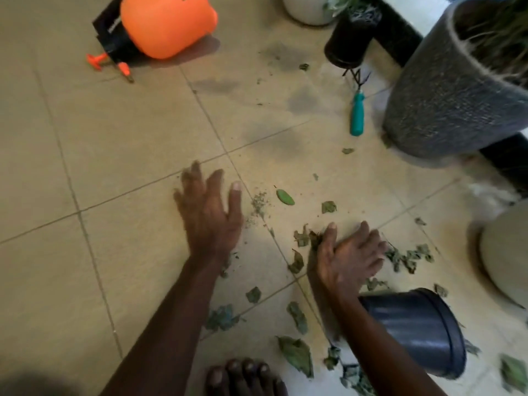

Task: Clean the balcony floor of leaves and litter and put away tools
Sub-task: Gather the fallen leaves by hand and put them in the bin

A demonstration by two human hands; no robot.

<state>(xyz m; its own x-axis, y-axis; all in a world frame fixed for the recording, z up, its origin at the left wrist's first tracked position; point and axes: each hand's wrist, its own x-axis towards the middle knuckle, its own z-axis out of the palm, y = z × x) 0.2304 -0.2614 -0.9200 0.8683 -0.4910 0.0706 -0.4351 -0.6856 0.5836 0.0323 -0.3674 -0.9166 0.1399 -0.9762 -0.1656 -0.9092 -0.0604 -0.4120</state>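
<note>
The balcony floor (pixel 114 167), pale square tiles, carries its litter mostly in the lower right, between the big grey textured planter (pixel 445 104) and the dark plastic pot (pixel 414 330) lying on its side by the right forearm. The orange pressure sprayer (pixel 165 24) lies tipped at top left, well apart from the mess. The left hand (pixel 208 212) is flat on the tile, fingers spread, holding nothing. The right hand (pixel 348 258) stands on its edge, fingers straight and together, palm toward the left. A teal-handled hand cultivator (pixel 357 115) lies just beside the planter, not yet put away. Dry leaves (pixel 297 355) lie scattered around the right hand. Drawing both palms together, low against the tile, looks soundest, so the one green leaf (pixel 285 197) and the fine crumbs (pixel 258 201) between them get caught too.
</note>
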